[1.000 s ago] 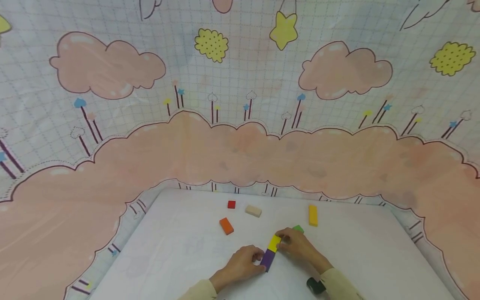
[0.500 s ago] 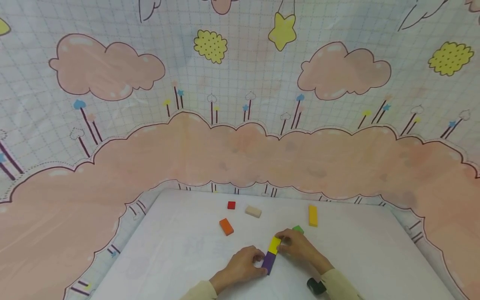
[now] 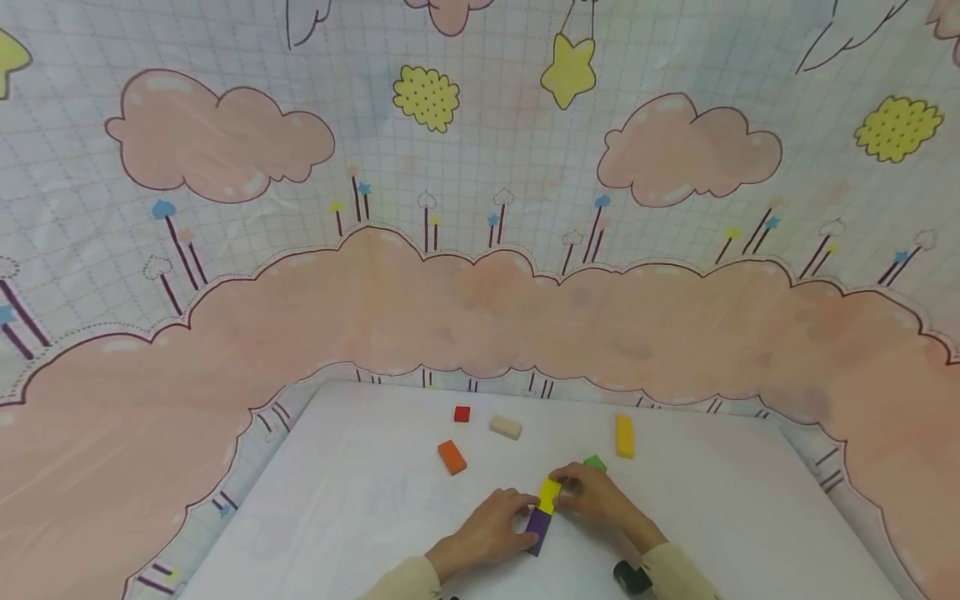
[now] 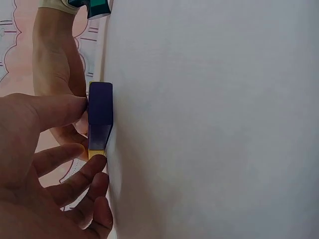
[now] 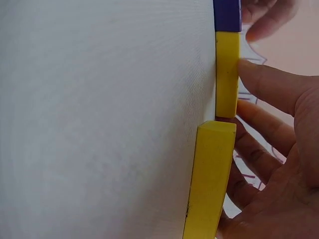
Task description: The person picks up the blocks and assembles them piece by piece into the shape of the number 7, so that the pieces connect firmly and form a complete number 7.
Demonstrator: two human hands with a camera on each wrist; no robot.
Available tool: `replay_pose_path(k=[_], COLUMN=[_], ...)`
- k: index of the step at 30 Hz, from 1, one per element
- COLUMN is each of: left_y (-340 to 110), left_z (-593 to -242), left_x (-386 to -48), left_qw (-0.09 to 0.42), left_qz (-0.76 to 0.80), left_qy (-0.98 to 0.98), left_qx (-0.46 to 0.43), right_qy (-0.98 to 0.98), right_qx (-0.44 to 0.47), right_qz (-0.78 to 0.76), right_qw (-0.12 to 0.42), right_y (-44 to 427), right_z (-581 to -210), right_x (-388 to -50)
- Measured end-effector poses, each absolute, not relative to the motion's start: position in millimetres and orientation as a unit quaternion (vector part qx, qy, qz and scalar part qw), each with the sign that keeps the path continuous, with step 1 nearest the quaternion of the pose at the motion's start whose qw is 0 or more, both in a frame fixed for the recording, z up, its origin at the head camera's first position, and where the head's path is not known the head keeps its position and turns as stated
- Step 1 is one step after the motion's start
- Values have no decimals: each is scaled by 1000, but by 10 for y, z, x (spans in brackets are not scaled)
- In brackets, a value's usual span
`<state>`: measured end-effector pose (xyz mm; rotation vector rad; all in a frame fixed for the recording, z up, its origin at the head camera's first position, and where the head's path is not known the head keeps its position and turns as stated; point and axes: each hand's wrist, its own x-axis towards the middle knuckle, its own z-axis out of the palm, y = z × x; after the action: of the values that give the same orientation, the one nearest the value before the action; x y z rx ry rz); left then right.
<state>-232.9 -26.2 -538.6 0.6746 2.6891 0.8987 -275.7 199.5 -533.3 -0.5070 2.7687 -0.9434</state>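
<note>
A purple block [image 3: 538,532] and a yellow block [image 3: 550,495] lie end to end on the white table, touching. My left hand [image 3: 491,527] holds the purple one, thumb [image 4: 60,109] against its side near the close end and index finger by the joint. With thumb and index finger, my right hand [image 3: 596,493] grips the yellow block [image 5: 227,74] at its side and far end. Just behind the right hand, a green block [image 3: 595,463] is partly covered. The right wrist view also has a longer yellow block [image 5: 209,179] close to the fingers.
Farther back on the white table [image 3: 337,467] lie a red block [image 3: 462,414], a beige block [image 3: 506,427], an orange block [image 3: 452,457] and another yellow block [image 3: 625,437]. A dark green piece [image 3: 632,577] is beside the right sleeve. A patterned cloth [image 3: 480,308] rises behind.
The joined purple and yellow blocks have slid slightly toward me, both hands staying on them. My left index finger has shifted toward the joint. The head view has tilted a little.
</note>
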Motion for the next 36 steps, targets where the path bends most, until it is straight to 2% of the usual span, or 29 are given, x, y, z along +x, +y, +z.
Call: replay_pose_path(k=[7,22,36], left_y=[-226,-201,-220], left_z=[-5320,-5379,-5363], left_x=[-2354,-2392,-2382], left_qw=[127,106,110], left_qz=[303,256,259], left_qy=[917,926,925], left_qx=[227,257,255], right_qy=[931,931,929], right_qx=[-180,-168,-106], right_qz=[-307,-317,-351], right_qw=[81,64,47], right_y=[1990,2056,2149], right_z=[-5368,-5290,-5178], right_x=[-2764,-2714,-2638])
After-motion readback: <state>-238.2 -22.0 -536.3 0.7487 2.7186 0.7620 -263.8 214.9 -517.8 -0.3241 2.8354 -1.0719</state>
